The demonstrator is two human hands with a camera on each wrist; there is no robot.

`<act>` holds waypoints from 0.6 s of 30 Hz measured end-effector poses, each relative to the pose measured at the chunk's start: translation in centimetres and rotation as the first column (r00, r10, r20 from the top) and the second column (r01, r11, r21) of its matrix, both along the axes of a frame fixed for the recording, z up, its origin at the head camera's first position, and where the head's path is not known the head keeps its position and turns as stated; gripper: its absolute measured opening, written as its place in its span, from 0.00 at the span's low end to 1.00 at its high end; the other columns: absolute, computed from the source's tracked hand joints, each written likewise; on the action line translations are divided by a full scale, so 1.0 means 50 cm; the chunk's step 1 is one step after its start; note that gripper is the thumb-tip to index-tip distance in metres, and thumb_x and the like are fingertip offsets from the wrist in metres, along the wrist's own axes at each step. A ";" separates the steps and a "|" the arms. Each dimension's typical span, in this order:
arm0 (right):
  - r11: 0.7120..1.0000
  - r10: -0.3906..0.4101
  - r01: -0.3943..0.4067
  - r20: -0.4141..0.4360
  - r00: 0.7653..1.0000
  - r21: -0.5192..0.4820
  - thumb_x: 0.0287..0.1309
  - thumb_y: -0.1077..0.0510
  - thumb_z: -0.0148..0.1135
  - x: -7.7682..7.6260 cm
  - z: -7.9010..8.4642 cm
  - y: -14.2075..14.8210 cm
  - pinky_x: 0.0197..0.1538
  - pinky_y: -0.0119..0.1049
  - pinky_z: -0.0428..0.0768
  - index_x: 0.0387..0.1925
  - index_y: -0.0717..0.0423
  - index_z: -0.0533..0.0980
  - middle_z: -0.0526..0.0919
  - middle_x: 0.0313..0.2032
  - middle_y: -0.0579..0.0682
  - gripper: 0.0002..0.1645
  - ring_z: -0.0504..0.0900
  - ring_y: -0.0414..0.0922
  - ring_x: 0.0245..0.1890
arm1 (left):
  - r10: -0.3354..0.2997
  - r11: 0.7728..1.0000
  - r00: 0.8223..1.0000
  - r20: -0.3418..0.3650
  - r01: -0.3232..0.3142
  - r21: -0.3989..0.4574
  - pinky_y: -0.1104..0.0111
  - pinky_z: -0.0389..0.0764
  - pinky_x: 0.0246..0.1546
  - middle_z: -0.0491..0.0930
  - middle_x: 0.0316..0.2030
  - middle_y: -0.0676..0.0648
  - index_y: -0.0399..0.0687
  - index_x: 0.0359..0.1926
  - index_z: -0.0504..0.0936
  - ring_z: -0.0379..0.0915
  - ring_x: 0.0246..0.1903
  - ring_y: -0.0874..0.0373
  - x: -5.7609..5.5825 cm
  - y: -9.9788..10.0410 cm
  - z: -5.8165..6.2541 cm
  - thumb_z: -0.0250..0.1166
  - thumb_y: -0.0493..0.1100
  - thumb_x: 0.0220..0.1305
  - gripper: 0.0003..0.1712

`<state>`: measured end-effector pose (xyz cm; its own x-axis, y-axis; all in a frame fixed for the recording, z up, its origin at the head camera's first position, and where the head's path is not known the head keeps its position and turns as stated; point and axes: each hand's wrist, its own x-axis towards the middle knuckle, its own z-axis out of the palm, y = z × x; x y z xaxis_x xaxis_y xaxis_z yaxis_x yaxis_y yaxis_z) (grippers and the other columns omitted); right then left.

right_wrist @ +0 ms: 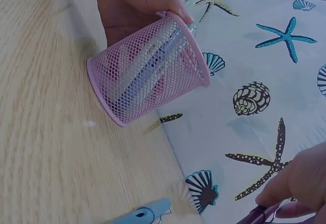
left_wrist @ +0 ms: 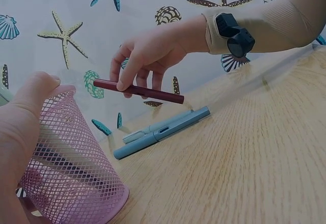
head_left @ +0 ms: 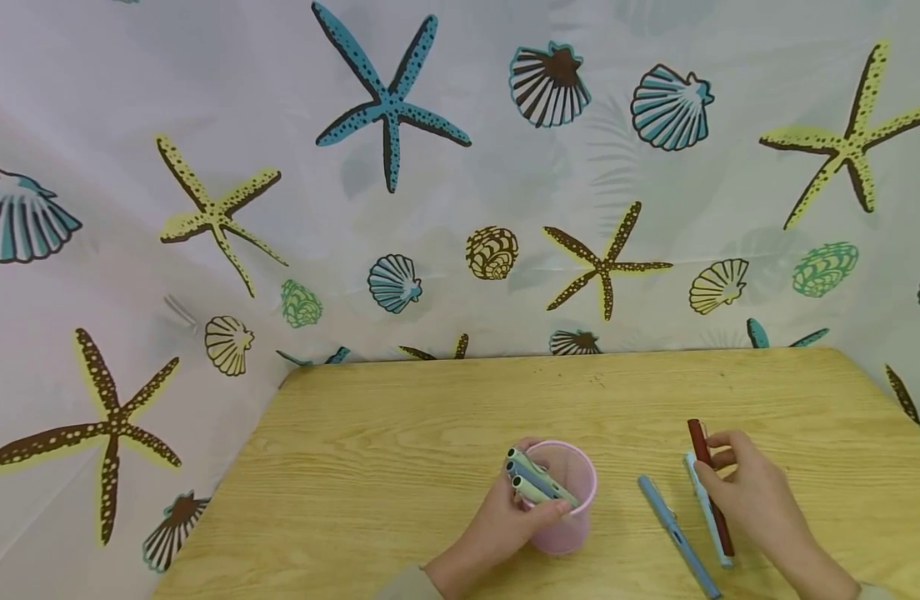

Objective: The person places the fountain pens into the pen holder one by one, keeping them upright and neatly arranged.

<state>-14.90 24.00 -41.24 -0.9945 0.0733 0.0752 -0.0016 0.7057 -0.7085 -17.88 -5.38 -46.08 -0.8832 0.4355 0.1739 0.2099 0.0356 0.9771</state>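
My left hand (head_left: 497,517) grips a pink mesh pen cup (head_left: 561,537), its thumb over the rim. Several pale green and blue pens (head_left: 533,479) lean inside the cup against its left side. A dark red pen (left_wrist: 147,92) is pinched between the thumb and fingers of my right hand (head_left: 756,496), raised above the table in the left wrist view. Below it on the table lie a light blue pen (head_left: 706,504) and a greyish blue pen (head_left: 677,533), side by side. In the head view the red pen overlaps the light blue one.
The wooden table (head_left: 400,433) backs onto a pale curtain (head_left: 460,183) printed with starfish and shells, which also rises along the left and right sides. A dark wrist device (left_wrist: 234,34) sits over the right sleeve.
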 end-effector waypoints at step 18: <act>0.997 0.034 -0.044 -0.158 0.987 -0.060 0.59 0.60 0.59 0.000 0.037 -0.067 0.23 0.34 0.77 0.50 0.63 0.67 0.78 0.37 0.57 0.19 0.79 0.44 0.27 | 0.028 0.999 0.999 0.021 -0.027 -0.020 0.54 0.71 0.50 0.64 0.54 0.40 0.62 0.63 0.59 0.67 0.50 0.50 0.010 0.003 0.017 0.67 0.42 0.56 0.37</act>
